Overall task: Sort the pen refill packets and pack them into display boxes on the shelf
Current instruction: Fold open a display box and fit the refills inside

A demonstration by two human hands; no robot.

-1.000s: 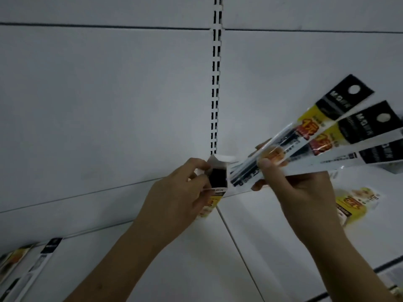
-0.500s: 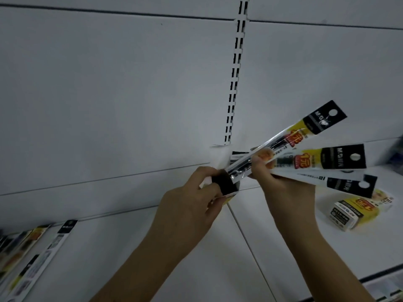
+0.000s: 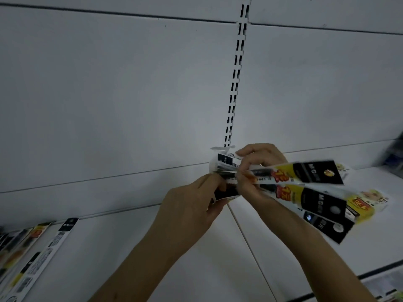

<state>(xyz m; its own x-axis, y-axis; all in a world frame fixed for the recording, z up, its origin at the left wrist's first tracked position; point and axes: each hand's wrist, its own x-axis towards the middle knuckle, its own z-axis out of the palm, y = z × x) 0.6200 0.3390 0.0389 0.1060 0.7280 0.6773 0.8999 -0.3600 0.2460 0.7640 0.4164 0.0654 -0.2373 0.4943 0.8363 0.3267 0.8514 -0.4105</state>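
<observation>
With the left hand [image 3: 187,205] gripping the small black-and-white cardboard display box [image 3: 224,188] steady, the right hand [image 3: 254,171], pinching the fanned glossy black-and-yellow refill packets [image 3: 305,188], should square them together before sliding their ends into the opening

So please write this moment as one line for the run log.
left hand: holds display box | right hand: grips fanned refill packets, ends at box | loose packets: on shelf

We see a pale back wall panel [image 3: 109,94] crossed by thin horizontal seams, with a slotted vertical upright [image 3: 236,68] running down it. At the far right edge a dark, blurred object [image 3: 395,155] sits, too indistinct for us to identify.
</observation>
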